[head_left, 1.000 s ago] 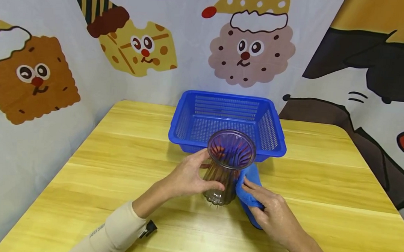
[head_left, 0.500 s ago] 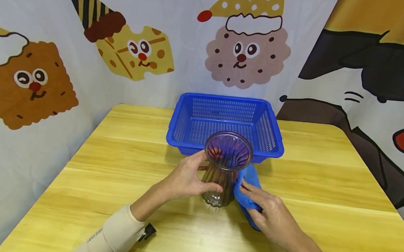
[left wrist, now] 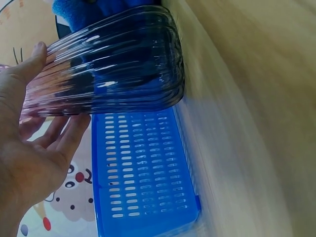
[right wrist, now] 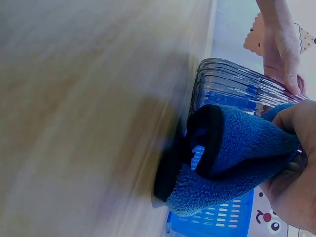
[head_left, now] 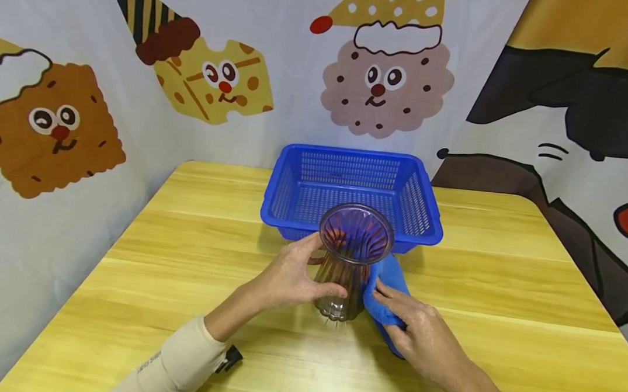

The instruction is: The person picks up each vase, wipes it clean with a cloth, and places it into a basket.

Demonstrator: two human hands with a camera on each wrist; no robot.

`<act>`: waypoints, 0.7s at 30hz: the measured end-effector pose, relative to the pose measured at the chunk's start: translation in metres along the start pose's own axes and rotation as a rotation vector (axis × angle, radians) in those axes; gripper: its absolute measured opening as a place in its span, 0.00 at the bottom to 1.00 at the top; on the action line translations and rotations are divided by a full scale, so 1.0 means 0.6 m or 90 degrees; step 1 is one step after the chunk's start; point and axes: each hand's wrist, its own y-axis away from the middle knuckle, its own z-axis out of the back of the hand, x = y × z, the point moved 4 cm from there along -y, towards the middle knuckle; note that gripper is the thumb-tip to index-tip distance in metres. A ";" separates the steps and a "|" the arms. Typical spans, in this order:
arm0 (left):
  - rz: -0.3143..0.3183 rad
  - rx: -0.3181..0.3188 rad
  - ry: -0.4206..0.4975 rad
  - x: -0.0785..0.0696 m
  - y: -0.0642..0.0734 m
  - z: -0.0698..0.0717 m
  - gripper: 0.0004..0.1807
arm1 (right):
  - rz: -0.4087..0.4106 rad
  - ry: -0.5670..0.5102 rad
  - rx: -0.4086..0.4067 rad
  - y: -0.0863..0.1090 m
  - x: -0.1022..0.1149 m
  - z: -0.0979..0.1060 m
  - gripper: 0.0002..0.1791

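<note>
My left hand point(head_left: 288, 278) curls round the ribbed glass vase point(head_left: 346, 273), thumb on its near side; a steady, light hold seems best. It is roughly upright in front of the blue basket point(head_left: 349, 169); whether its base meets the worktop point(head_left: 185, 255), I can't tell. At its right, my right hand point(head_left: 417, 330) pinches the blue cloth point(head_left: 393, 276), which I'd press along each groove.

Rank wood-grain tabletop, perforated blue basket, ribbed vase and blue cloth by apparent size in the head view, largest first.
1. Wood-grain tabletop
2. Perforated blue basket
3. Ribbed vase
4. Blue cloth, by its visible part; the right hand covers some
</note>
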 end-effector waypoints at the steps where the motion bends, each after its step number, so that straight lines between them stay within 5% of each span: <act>1: 0.000 -0.003 -0.003 0.000 0.000 0.000 0.52 | 0.000 0.004 0.004 0.000 0.000 0.000 0.27; 14: 0.024 -0.007 -0.058 -0.005 0.003 0.001 0.54 | 0.034 0.121 0.121 0.006 -0.006 -0.020 0.26; 21: 0.043 0.016 -0.084 0.003 0.007 0.003 0.55 | -0.071 0.010 0.072 0.005 -0.010 -0.005 0.24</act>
